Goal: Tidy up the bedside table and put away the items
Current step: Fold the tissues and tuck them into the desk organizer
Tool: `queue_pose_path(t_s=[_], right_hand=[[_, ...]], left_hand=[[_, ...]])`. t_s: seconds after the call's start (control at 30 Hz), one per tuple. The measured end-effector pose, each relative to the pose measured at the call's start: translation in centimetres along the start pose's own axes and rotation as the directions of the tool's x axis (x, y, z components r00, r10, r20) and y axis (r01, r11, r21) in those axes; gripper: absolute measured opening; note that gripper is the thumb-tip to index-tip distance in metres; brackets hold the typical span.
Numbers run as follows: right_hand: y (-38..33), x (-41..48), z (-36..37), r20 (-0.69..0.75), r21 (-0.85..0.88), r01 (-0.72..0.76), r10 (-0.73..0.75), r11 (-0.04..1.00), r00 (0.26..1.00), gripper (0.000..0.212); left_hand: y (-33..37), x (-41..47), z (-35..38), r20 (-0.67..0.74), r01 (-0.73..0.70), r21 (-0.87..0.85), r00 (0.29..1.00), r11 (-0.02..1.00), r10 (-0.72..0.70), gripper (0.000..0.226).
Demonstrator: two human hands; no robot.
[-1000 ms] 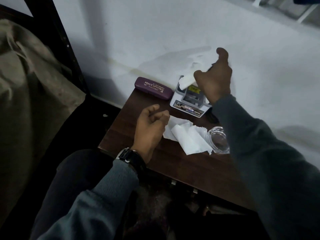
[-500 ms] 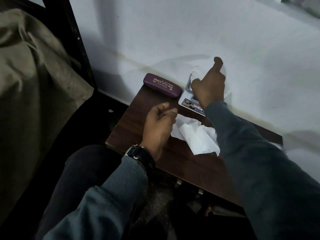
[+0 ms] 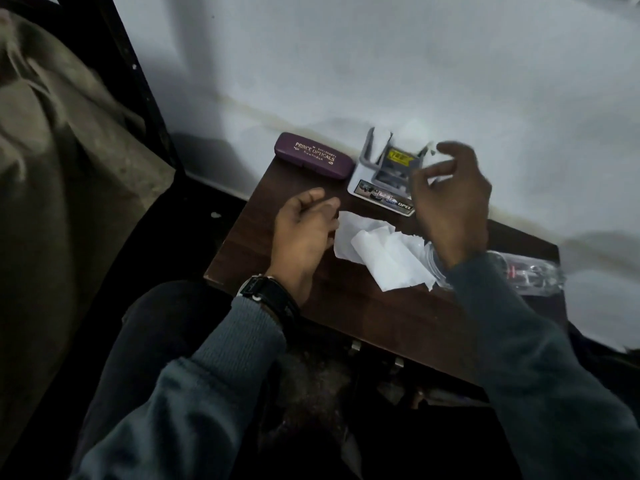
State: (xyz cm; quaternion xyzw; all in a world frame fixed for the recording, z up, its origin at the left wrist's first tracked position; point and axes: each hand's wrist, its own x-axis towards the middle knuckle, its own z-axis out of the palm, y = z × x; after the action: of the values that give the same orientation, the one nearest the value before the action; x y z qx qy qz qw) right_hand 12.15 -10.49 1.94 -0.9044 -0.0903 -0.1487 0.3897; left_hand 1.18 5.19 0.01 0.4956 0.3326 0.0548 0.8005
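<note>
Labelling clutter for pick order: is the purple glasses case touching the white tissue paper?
Apart. The head view shows a strip of bare brown table between the purple glasses case, which lies by the wall, and the white tissue paper.

Bedroom corner in a home.
Dark bed frame (image 3: 138, 81) and blanket (image 3: 52, 150) beside a wooden bedside table (image 3: 363, 313) against a white wall (image 3: 381, 64).

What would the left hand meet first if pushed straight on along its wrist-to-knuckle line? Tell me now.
The left hand would probably meet the right end of the purple hard-shell spectacle case first; only bare brown wooden table lies between. Depth is uncertain.
</note>
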Motion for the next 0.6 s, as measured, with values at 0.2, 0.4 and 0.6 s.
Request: queue_pose_path(t_s=[0.2, 0.4, 0.6], right_hand=[[3.6, -9.1, -0.9, 0.554, -0.429, 0.272, 0.013, 0.862, 0.833, 0.054], [2.5, -14.0, 1.0, 0.568, -0.445, 0.282, 0.024, 0.850, 0.822, 0.048], [1.4, -14.9, 0.2, 0.511, -0.334, 0.263, -0.061, 0.905, 0.857, 0.043]], left_hand=[[0.2, -0.3, 0.2, -0.036, 0.008, -0.010, 0.999, 1.000, -0.008, 0.021], [0.1, -0.6, 0.1, -0.023, -0.003, -0.007, 1.000, 1.000, 0.003, 0.023], [-0.1, -0.2, -0.5, -0.023, -0.001, 0.012, 1.000, 1.000, 0.001, 0.025]])
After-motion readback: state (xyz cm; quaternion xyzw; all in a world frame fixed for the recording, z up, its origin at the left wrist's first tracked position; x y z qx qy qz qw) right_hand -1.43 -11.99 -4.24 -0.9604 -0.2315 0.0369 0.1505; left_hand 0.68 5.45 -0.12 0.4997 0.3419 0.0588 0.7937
